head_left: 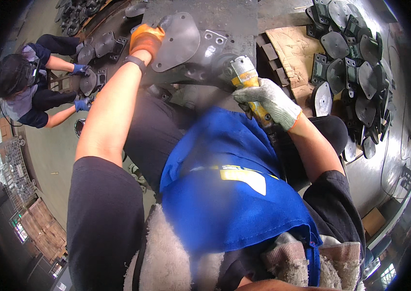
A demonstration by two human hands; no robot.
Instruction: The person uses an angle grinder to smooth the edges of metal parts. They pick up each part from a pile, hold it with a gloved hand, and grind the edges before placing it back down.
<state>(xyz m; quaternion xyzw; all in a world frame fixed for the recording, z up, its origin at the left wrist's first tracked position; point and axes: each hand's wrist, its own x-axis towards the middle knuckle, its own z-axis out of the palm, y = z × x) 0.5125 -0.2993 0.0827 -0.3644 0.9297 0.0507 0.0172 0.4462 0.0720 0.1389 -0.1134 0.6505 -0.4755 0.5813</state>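
Observation:
My left hand, in an orange work glove, grips the left edge of a dark metal bracket. The bracket has a rounded plate with small holes and, on its right, a flange with two larger holes. In a pale knit glove, my right hand is wrapped around the yellow body of an angle grinder. Its blurred disc lies close by the lower right of the flange; whether they touch I cannot tell. Both bracket and grinder are over a metal worktable.
Many similar brackets are piled at the right, beside corrugated cardboard. More brackets lie at the left, where a co-worker in blue gloves handles one. A wire cage stands farther left. My blue apron hangs below the worktable.

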